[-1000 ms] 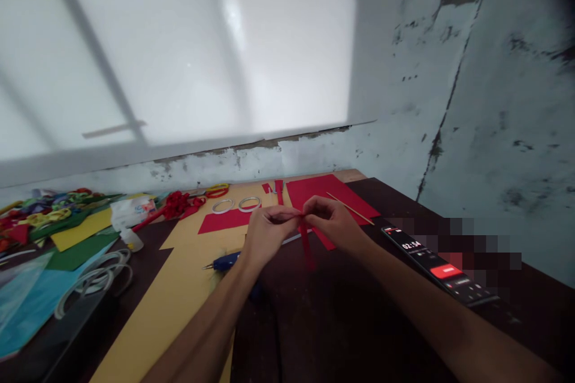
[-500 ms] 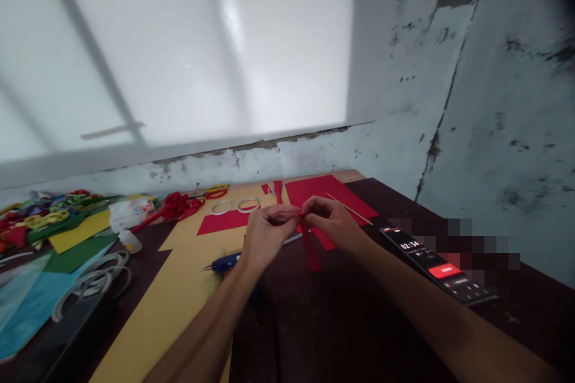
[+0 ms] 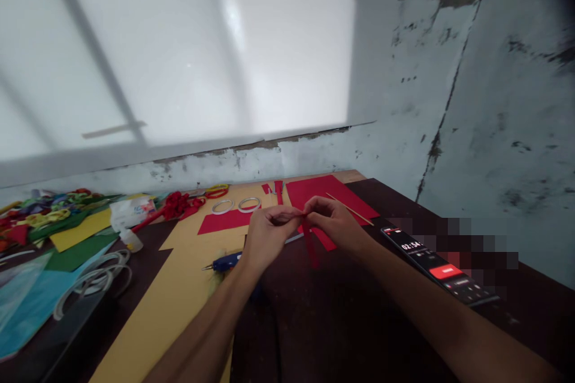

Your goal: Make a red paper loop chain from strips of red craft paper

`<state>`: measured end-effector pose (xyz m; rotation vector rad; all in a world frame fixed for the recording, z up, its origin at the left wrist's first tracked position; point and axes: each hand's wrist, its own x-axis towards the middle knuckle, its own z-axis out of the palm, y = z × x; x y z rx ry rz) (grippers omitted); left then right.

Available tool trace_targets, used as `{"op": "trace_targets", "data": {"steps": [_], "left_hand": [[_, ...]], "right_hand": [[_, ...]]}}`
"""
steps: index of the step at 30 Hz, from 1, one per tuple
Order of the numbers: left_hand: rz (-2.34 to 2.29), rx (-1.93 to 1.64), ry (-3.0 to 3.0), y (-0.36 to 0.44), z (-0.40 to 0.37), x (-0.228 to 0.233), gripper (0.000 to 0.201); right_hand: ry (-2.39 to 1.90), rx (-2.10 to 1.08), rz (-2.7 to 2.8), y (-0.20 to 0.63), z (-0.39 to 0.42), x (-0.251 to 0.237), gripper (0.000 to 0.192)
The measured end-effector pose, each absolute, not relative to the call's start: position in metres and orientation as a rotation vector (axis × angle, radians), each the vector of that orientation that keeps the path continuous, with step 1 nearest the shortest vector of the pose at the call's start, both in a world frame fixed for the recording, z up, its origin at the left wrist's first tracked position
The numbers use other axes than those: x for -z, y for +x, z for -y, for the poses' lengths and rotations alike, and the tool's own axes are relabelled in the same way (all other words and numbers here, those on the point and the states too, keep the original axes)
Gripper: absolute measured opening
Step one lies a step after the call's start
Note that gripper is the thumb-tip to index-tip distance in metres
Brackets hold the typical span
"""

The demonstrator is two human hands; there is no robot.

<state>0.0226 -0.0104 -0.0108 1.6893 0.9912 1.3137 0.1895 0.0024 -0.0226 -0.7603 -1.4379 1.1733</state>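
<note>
1. The left hand (image 3: pixel 272 228) is closed in a pinch, thumb against fingers, on the upper end of a thin red strip (image 3: pixel 311 250).
2. The right hand (image 3: pixel 331 221) pinches the same end, its fingertips meeting those of the left hand; the exact fold between them is too small to make out.
3. The red strip hangs below the joined fingertips, between the two hands, over the dark worktop (image 3: pixel 341 317).
4. Just below the right hand, a flat red piece (image 3: pixel 324 240) shows; whether it touches the hand, I cannot tell.
5. Beyond the right hand lies a large red sheet (image 3: pixel 309 190), with a thin wooden stick (image 3: pixel 353 210) slanting across its edge.
6. To the right of the right hand, a phone (image 3: pixel 433 263) lies with its screen lit.
7. Beside the left wrist, on its left, is a blue tool (image 3: pixel 228 261) with a pointed metal tip.
8. Beyond the left hand, two silver rings (image 3: pixel 223 213) lie side by side at a smaller red sheet (image 3: pixel 215 226); yellow-and-red handles (image 3: pixel 217 192) lie farther back.
9. Well to the left of the left hand are a red bundle (image 3: pixel 179 206), a small bottle (image 3: pixel 133 242) and a coiled pale cable (image 3: pixel 108 260).
</note>
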Motion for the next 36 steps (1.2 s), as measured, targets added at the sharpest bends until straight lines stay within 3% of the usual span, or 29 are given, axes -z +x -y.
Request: {"op": "trace_targets", "data": {"steps": [16,25,36], "left_hand": [[-0.952,-1.269,1.674,0.0224,0.0107,0.0087,0.014],[-1.047,-1.220,1.646,0.0225,0.0122,0.0059,0.011],[-1.128,-1.226,1.840,0.0231,0.0147,0.0052,0.012]], "right_hand": [[-0.706,-1.318,1.347,0.1874,-0.0061,0.0278,0.011],[-0.684,-1.183,1.488,0.1870,-0.0036,0.0270,0.008],[-0.755,-1.259,1.469,0.1877,-0.0033,0.0254,0.010]]}}
